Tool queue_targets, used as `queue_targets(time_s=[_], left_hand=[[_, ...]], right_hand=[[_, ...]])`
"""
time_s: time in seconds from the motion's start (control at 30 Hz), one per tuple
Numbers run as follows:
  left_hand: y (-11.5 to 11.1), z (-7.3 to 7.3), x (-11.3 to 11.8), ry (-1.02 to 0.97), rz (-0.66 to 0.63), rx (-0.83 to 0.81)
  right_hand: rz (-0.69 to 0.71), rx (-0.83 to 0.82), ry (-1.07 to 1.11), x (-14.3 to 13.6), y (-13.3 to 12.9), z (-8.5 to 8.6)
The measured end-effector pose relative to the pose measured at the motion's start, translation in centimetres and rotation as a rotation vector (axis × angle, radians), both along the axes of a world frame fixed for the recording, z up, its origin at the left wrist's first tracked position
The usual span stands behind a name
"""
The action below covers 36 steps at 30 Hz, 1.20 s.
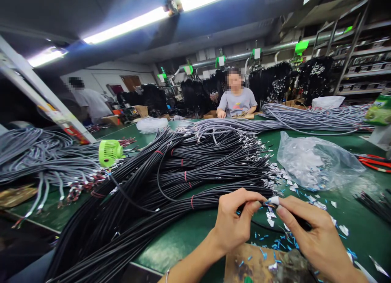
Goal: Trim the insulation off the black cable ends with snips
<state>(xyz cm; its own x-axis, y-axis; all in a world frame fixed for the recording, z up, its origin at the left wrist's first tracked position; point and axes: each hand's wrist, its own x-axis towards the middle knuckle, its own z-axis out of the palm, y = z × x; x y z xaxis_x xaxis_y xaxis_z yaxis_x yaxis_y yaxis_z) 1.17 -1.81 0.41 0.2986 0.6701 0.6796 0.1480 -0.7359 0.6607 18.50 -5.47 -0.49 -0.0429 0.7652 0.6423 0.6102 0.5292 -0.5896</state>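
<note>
My left hand (pixel 236 220) pinches the thin coloured wires at a cable end. Close beside it on the right, my right hand (pixel 311 230) is closed on the same cable end, with a small white piece (pixel 273 200) between the fingertips of both hands. Part of a black cable shows below my hands. To the left, bundles of black cables (pixel 183 177), tied with red bands, lie with their stripped ends near my fingers. White scraps and blue bits (pixel 282 243) are scattered around and under my hands.
A brown board (pixel 247 262) with a dark lump lies at the front edge. Beyond are a clear plastic bag (pixel 317 163), grey cables (pixel 305 118), a green fan (pixel 110 152) and a seated person (pixel 237 99). Red-handled tools (pixel 377 163) lie at right.
</note>
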Motion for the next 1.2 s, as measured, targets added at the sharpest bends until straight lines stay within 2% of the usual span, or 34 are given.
queue_targets(time_s=[0.37,0.57,0.67,0.8,1.0,1.1,1.2], left_hand=[[-0.2,-0.2,0.0,0.008,0.006,-0.042],[-0.2,0.0,0.0,0.012,0.023,0.003],[-0.1,0.1,-0.1,0.022,0.044,0.063],[0.0,-0.4,0.0,0.072,0.081,0.223],[0.3,-1.4,0.4,0.096,0.23,0.458],[0.2,-1.3,0.3,0.093,0.224,0.44],[0.0,-1.1,0.3,0.116,0.181,0.329]], right_hand=[[-0.056,0.108,-0.066,-0.1,0.0,-0.6],[-0.056,0.08,-0.08,-0.2,0.0,-0.3],[-0.036,0.075,-0.099,-0.1,0.1,-0.3],[-0.087,0.038,-0.073,0.0,0.2,-0.6],[-0.129,-0.007,-0.009,0.1,0.2,-1.3],[-0.126,0.05,-0.028,-0.1,0.1,-1.3],[-0.17,0.112,-0.03,-0.4,0.0,-1.3]])
